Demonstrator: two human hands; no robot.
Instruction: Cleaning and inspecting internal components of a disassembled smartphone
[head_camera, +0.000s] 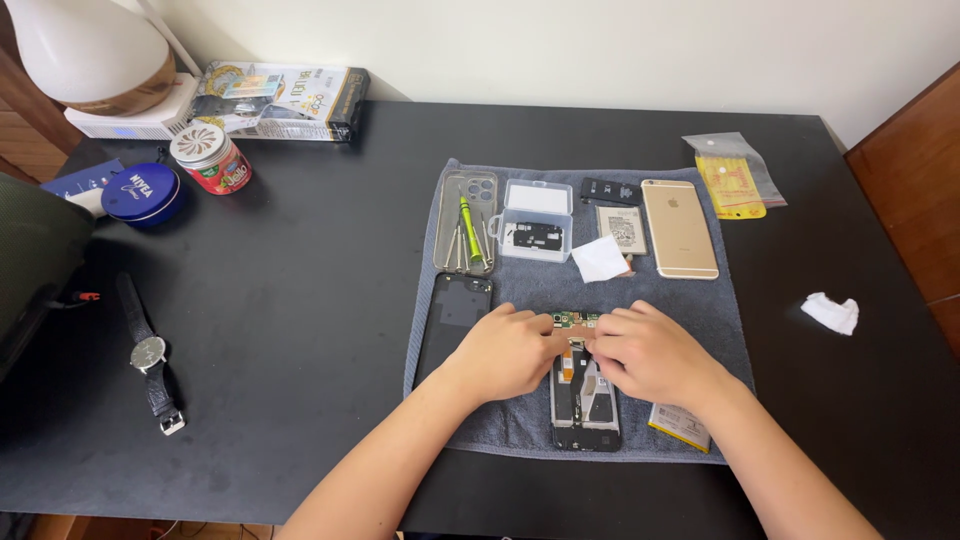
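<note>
Black table (300, 300), grey towel (720, 330), opened phone (585, 400); both hands touching

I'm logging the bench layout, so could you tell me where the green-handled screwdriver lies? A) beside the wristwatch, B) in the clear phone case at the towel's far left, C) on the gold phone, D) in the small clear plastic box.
B: the green-handled screwdriver lies inside the clear phone case on the grey towel, left of the small clear plastic box.

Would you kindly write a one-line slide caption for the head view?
Both hands, left hand and right hand, work on an opened phone lying on a grey towel among parts.
</note>
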